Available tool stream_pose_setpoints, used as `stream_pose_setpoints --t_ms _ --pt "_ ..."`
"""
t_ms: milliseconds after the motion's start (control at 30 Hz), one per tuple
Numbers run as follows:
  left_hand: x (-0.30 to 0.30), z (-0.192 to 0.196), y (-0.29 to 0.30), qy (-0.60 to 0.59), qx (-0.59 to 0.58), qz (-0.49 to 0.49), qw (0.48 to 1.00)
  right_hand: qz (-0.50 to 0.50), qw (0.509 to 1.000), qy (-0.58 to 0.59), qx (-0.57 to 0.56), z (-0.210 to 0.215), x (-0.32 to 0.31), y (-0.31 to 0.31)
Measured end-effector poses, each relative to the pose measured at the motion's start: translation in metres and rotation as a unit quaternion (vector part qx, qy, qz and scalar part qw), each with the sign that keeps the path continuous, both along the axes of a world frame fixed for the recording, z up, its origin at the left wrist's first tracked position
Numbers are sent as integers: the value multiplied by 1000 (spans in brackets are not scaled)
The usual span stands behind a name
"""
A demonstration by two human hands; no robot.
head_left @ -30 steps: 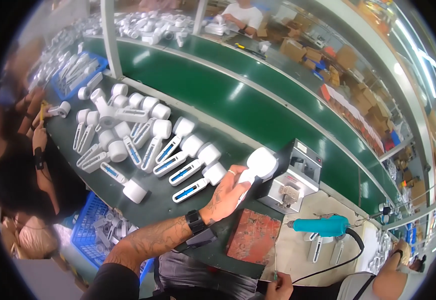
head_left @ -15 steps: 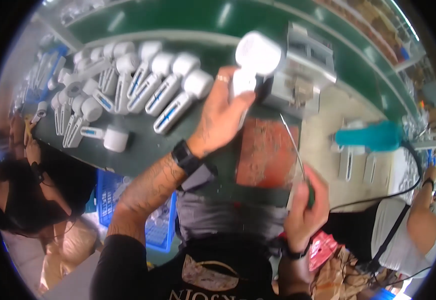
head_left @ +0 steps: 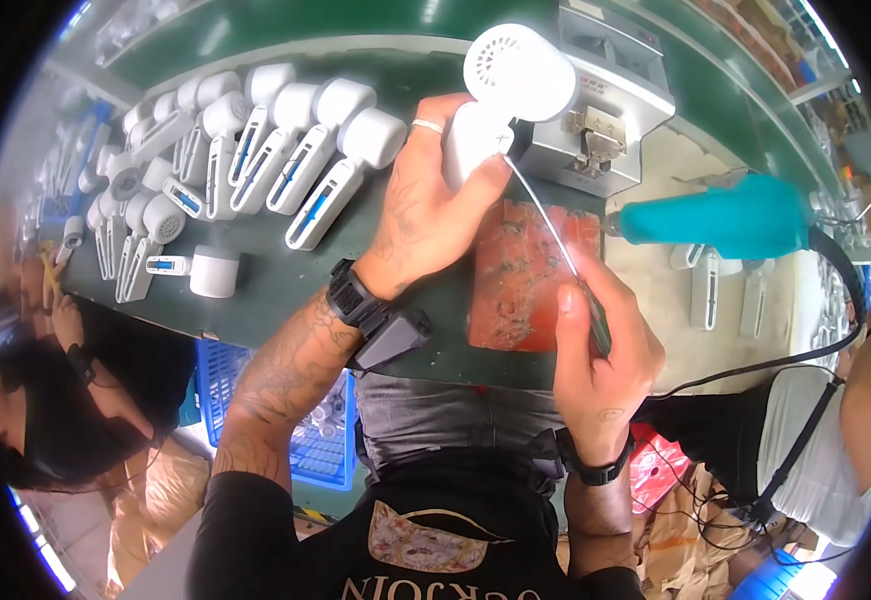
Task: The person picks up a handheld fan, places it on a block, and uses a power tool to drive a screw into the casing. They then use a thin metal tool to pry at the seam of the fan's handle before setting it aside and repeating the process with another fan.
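Observation:
My left hand (head_left: pixel 426 205) is closed around the handle of a white handheld device (head_left: pixel 516 75) with a round, slotted head, tilted up over the bench. In my right hand (head_left: pixel 611 350) is a screwdriver (head_left: pixel 546 215) with a long thin metal shaft and a green handle. Its tip meets the device near the joint below the head, close to my left thumb; whether it sits in a screw is too small to tell. A worn reddish-brown pad (head_left: pixel 516 290) lies on the bench beneath the shaft.
Several similar white devices (head_left: pixel 336 180) lie on the green bench (head_left: pixel 256 300) to the left. A metal machine (head_left: pixel 606 100) stands behind the pad. At right hangs a teal power tool (head_left: pixel 726 215) with a black cable. A blue basket (head_left: pixel 321 455) sits below. Co-workers flank both sides.
My right hand has brought the screwdriver up and forward, so its tip now reaches the device. My left hand still grips the device; the view has shifted slightly.

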State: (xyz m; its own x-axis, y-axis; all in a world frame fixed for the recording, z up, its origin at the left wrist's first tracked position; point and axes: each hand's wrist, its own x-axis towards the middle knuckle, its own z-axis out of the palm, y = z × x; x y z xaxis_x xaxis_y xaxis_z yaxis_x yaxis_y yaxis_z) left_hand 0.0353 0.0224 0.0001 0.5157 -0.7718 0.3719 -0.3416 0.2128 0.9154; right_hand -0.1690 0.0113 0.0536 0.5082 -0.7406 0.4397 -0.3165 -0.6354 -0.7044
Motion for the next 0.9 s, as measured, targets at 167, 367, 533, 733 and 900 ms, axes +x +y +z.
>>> stream_pose_setpoints --t_ms 167,367,533,733,900 --pt "0 2 0 -2 14 -4 1000 31 998 -9 -47 -1 2 -7" --pt "0 -3 -4 -10 13 -13 1000 29 998 8 -63 0 -2 -10" --pt "1 5 -2 -72 -7 12 997 9 998 65 -8 14 -1 -2" --pt "-3 -3 -4 -74 -49 13 996 -24 992 119 40 22 -2 8" --pt "-5 -2 -3 -132 -46 31 990 -28 992 120 12 16 -2 12"
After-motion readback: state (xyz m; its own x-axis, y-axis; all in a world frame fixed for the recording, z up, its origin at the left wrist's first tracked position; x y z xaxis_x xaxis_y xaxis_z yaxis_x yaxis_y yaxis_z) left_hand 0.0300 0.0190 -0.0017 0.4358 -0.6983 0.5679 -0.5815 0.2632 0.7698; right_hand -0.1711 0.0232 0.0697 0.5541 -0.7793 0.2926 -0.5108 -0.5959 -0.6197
